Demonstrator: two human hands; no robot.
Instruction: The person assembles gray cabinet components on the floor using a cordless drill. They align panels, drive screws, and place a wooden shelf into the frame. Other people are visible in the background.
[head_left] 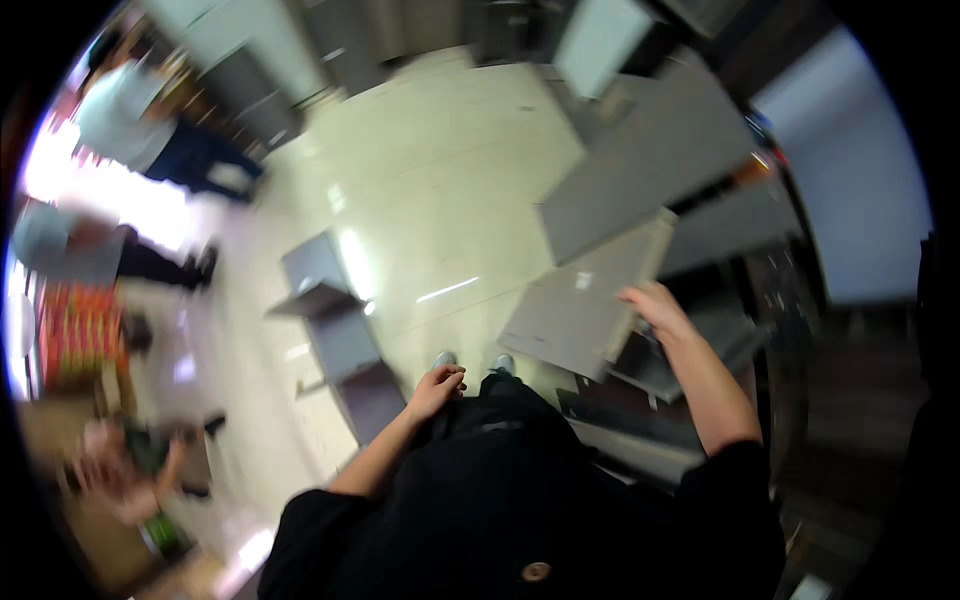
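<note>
My right hand (655,308) is closed on the edge of a flat grey panel (570,300), which tilts in front of me to the right. Its pale edge strip runs along the side by my fingers. My left hand (437,390) hangs before my waist with its fingers loosely curled in, and nothing shows in them. Behind the held panel leans a larger grey board (650,150).
Grey shelf-like pieces (345,345) stand on the glossy floor to my left. At the right edge rises a large pale panel (850,170). Several people, blurred, are on the left near a red and yellow stack (82,330). Grey cabinets (345,50) line the back.
</note>
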